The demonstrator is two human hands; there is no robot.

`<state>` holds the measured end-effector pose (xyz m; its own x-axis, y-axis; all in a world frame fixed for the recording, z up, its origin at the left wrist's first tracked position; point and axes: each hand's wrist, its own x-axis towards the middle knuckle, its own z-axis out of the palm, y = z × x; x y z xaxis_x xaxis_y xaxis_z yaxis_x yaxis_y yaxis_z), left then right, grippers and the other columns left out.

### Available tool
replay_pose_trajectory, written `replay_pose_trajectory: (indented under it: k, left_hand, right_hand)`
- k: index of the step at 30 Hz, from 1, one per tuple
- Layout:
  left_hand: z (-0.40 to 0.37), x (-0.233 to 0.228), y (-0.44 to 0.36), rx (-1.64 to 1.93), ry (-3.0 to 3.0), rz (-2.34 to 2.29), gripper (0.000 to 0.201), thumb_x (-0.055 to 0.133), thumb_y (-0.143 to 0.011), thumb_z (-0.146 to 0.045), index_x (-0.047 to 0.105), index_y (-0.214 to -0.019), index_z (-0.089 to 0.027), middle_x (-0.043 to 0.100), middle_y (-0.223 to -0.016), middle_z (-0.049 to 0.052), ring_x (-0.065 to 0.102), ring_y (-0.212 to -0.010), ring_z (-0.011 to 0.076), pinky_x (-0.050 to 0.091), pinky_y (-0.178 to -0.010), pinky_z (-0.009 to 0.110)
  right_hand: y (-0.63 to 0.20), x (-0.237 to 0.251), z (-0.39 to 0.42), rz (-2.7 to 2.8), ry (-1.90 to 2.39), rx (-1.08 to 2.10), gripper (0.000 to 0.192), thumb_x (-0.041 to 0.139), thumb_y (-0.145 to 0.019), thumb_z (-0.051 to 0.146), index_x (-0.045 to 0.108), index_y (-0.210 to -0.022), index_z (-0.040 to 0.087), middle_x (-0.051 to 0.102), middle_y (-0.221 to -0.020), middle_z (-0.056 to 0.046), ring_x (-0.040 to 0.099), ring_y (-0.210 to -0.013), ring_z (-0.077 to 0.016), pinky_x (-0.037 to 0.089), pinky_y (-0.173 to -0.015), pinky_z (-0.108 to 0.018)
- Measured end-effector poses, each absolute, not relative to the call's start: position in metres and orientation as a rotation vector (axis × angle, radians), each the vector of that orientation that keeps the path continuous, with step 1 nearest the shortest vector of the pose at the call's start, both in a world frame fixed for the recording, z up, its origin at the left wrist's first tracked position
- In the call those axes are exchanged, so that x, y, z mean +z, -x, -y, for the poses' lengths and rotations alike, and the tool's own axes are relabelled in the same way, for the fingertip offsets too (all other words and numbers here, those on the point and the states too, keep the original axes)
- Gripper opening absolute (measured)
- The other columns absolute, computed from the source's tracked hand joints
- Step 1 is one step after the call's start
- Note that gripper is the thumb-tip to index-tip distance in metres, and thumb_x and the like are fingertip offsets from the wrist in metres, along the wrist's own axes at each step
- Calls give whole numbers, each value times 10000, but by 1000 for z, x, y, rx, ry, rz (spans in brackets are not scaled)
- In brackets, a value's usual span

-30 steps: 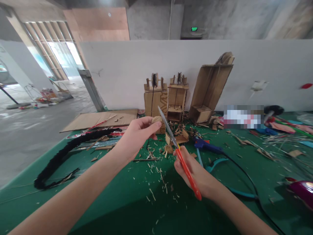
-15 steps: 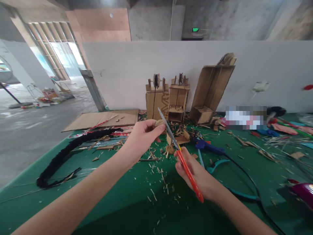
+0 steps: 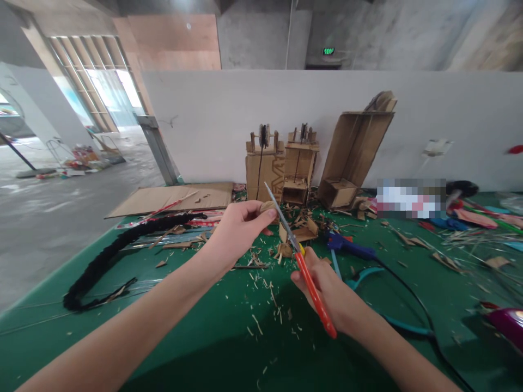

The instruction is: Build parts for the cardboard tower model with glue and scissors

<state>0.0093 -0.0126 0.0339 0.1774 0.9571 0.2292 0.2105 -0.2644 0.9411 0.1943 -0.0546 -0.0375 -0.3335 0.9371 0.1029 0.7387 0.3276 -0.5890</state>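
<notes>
Between thumb and fingers, my left hand (image 3: 241, 231) pinches a small piece of cardboard (image 3: 268, 206), mostly hidden by the fingers. My right hand (image 3: 322, 283) grips red-handled scissors (image 3: 312, 294), their blades pointing up and left, right beside the cardboard piece. Whether the blades touch the piece I cannot tell. Below and behind the blades, a small folded cardboard piece (image 3: 306, 233) lies among scraps. Pale shavings (image 3: 257, 324) are scattered on the green table (image 3: 212, 348) under both hands.
Three cardboard structures, including a tall open one (image 3: 355, 147), stand against the white wall. Right of my hands lie a blue glue gun (image 3: 351, 245) with its cord and teal-handled pliers (image 3: 363, 276). A black fuzzy strip (image 3: 98, 267) and a flat cardboard sheet (image 3: 175, 198) lie left.
Both hands stay nearly in place, with the scissors still beside the cardboard piece. The red handle has swung very slightly left, and the view has shifted a little.
</notes>
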Motion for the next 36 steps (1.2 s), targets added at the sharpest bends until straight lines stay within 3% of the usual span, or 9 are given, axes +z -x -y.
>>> replay_pose_trajectory:
  k: [10,19,36]
  left_hand:
    - [5,37,2,1056,-1860,-1185,213,542,-819,-346,629,-722,-178,604,-659,13,553,-636,145,391,-611,285]
    - [4,40,8,968,-2021,-1195,263,528,-835,-381,636,-706,-178,594,-628,5,530,-601,137,358,-567,276]
    - [7,38,4,974,-1969,-1141,180,566,-782,-317,678,-718,-191,653,-675,32,547,-604,150,382,-541,274]
  right_hand:
    - [-198,-35,48,2103,1482,734,271,436,-874,474,326,-804,236,501,-659,9,463,-555,-153,354,-515,-305]
    - [-203,-34,50,2184,1317,796,272,404,-910,477,324,-805,240,512,-684,11,473,-571,-156,357,-526,-309]
    - [-204,-27,52,2231,1352,771,292,365,-914,505,332,-797,239,527,-735,-12,493,-624,-178,397,-575,-354]
